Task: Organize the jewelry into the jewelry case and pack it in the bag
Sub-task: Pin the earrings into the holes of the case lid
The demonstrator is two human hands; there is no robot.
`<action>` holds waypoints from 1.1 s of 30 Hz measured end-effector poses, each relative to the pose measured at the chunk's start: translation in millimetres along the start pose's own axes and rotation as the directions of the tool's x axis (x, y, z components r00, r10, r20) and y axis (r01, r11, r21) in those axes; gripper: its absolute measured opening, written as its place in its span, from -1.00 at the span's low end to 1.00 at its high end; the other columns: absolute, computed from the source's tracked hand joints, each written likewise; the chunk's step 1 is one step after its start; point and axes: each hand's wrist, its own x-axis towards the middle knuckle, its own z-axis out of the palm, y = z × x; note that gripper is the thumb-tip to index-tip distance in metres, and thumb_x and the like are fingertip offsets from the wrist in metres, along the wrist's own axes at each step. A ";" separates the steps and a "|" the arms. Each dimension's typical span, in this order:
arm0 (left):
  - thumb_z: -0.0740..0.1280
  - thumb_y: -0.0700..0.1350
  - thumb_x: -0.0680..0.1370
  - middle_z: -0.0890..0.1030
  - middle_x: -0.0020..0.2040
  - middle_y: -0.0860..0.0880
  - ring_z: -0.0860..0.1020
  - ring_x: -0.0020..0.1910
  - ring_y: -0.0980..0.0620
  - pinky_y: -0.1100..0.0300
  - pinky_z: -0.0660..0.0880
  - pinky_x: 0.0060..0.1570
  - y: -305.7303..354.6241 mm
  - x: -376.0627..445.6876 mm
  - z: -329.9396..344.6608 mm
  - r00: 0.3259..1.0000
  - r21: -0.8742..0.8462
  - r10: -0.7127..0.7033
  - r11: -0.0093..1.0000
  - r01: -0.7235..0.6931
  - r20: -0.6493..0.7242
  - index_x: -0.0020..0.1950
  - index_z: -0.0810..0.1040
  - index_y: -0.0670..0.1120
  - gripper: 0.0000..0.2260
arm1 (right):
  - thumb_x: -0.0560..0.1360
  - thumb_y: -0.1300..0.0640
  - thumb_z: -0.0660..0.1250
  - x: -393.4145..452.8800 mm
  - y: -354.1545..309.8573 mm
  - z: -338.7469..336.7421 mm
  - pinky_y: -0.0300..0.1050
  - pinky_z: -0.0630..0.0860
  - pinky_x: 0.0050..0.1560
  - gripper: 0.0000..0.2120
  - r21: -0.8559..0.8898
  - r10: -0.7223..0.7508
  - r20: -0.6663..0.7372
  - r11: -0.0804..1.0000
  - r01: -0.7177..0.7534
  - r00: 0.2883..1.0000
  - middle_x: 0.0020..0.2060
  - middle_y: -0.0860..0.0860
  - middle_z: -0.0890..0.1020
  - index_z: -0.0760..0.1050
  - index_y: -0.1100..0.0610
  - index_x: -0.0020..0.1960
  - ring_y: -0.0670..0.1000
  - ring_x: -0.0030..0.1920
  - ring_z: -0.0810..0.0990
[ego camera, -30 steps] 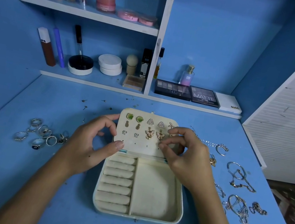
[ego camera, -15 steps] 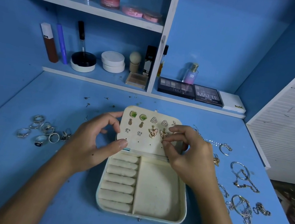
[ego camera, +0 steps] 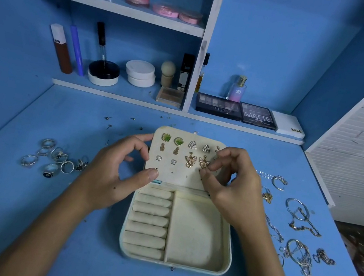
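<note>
Both hands [ego camera: 119, 170] grip the jewelry case [ego camera: 228, 250] lid, right fingers [ego camera: 216, 165] hiding earrings [ego camera: 190, 160].

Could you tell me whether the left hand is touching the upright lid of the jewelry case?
Touching. The head view shows the left hand gripping the lid's left edge, thumb pressed on its front face.
</note>
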 end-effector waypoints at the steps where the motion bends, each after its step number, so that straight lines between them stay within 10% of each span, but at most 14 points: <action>1: 0.36 0.16 0.43 0.49 0.38 0.21 0.49 0.33 0.10 -0.03 0.46 0.18 0.4 0.0 0.1 1.000 -0.001 0.002 1.000 -0.002 -0.001 -0.07 0.43 0.07 -0.77 | 0.41 0.23 0.53 -0.3 0.2 0.3 -0.29 0.38 -0.30 -0.64 0.004 0.000 -0.006 1.000 0.000 1.000 -0.21 -0.14 0.65 0.41 -0.06 0.02 -0.02 -0.39 0.47; 33: 0.36 0.17 0.43 0.48 0.38 0.24 0.48 0.33 0.13 0.02 0.45 0.16 -1.1 -0.7 -0.7 1.000 0.008 -0.006 1.000 0.006 0.005 -0.06 0.44 0.04 -0.74 | 0.41 0.15 0.34 -4.5 6.2 0.3 -0.33 0.42 -0.04 -0.82 -0.196 -0.196 -0.017 0.962 0.189 0.981 -0.09 -0.30 0.65 0.59 -0.02 -0.02 -0.05 -0.17 0.52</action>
